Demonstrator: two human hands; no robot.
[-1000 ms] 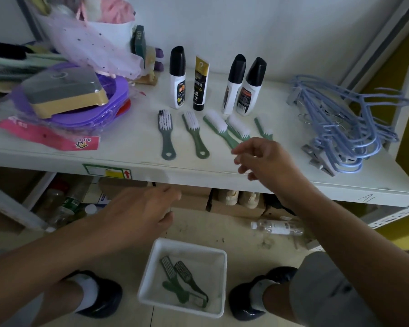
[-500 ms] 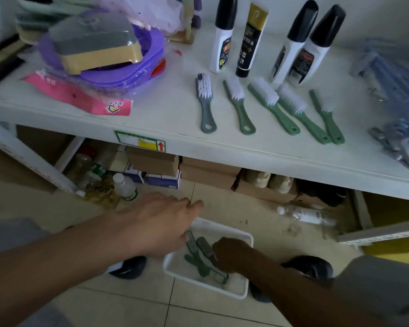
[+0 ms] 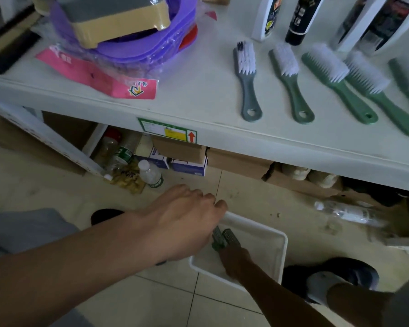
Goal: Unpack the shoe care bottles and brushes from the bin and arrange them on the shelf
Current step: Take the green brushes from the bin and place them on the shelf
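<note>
right hand reaches down into the white bin, which stands on the floor. its fingers are wrapped round the handles of two brushes; the grip lies in shadow, so single fingers cannot be told apart. the two brush heads stick out just past the fingers, side by side and touching, long axes parallel. they point toward the bin's far-left corner, and the handles are covered by the hand. left hand hovers palm down over that same corner, fingers side by side and slightly bent; contact with the rim cannot be told. above and beyond the bin, the shelf carries five more brushes in a row, heads away from the bin, handles toward it. bottles stand behind them.
</note>
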